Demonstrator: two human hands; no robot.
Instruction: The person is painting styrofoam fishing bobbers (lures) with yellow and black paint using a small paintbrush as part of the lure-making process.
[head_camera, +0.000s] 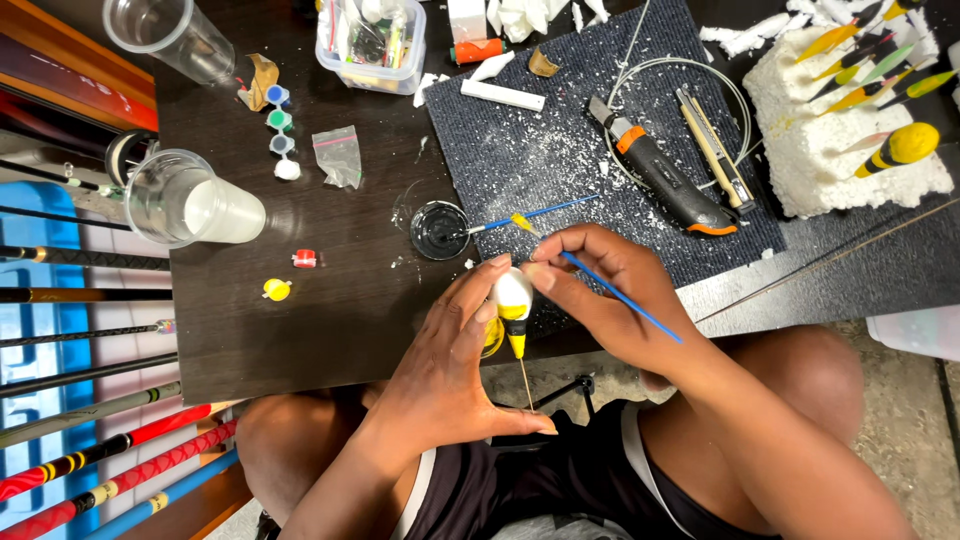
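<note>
At lower centre, the left hand pinches an egg-shaped white-and-yellow float, its long axis vertical, thin stem pointing down. The right hand pinches a slim blue paintbrush, yellow tip aimed upper left.

The float sits between the left hand and right hand, at the table edge. The paint lid lies just behind them. The knife rests on the mat, behind the right hand. Two cups stand far left.
</note>
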